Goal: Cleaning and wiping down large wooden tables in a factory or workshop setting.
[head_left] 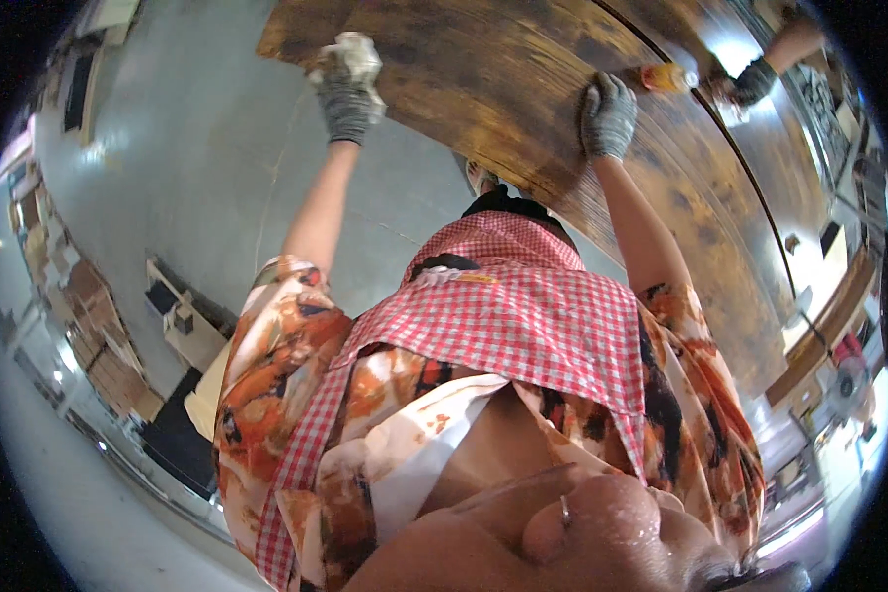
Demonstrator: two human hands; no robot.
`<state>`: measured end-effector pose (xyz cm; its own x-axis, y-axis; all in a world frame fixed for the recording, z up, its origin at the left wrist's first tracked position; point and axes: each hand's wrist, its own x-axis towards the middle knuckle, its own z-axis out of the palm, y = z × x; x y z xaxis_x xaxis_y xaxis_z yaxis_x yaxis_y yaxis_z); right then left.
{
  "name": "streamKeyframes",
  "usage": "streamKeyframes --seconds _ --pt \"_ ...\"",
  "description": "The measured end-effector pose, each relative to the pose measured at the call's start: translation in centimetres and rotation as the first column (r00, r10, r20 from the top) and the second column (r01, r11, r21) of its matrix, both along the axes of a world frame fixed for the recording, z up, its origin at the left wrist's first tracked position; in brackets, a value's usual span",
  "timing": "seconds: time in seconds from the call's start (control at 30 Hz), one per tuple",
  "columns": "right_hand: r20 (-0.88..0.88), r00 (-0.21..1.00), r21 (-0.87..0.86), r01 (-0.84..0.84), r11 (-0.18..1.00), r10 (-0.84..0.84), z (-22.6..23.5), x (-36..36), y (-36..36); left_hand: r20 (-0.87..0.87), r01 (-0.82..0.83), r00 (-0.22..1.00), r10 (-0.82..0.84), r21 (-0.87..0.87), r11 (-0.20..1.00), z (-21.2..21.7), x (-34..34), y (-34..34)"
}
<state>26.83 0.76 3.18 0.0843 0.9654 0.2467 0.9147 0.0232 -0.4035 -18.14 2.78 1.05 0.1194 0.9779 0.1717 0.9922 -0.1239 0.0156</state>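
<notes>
My left hand (347, 111), in a grey knit glove, is closed round a crumpled off-white cloth (353, 57) at the left edge of a dark-stained wooden board (483, 74). Whether the cloth touches the wood there I cannot make out. My right hand (609, 118), gloved in the same grey, lies with its fingers stretched out on the wood near the board's near edge. Just beyond it is a small yellow-orange bottle (667, 78) with a pale cap. Brown, blotchy wood grain shows between my two hands.
Across the board, another person's dark-gloved hand (755, 83) is over a whitish item, perhaps a cloth. A dark seam (750, 173) separates the board from a second one at the right. Grey floor (207, 128) spreads to the left, with stacked brown pieces (99, 335) farther off.
</notes>
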Motion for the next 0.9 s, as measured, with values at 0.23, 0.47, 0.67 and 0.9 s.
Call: streamKeyframes --seconds 0.23,0.47,0.67,0.9 --pt "0.027 0.999 0.014 0.03 0.999 -0.03 -1.0 0.5 0.0 0.029 -0.151 0.988 0.151 0.001 0.989 -0.5 9.6 1.9" --pt "-0.277 0.961 0.249 0.054 0.967 0.018 -1.6 -2.0 1.3 0.093 0.422 0.907 -0.411 -0.205 0.883 -0.1 24.2 -6.5" --pt "-0.566 0.817 0.207 0.266 0.942 -0.106 0.8 -4.6 -7.6 0.132 0.524 0.852 -0.507 -0.22 0.823 -0.3 18.4 1.1" --pt "-0.547 0.785 -0.01 0.34 0.94 -0.289 2.7 -3.9 -19.9 -0.148 -0.169 0.975 0.164 -0.026 0.985 -2.8 9.7 9.1"
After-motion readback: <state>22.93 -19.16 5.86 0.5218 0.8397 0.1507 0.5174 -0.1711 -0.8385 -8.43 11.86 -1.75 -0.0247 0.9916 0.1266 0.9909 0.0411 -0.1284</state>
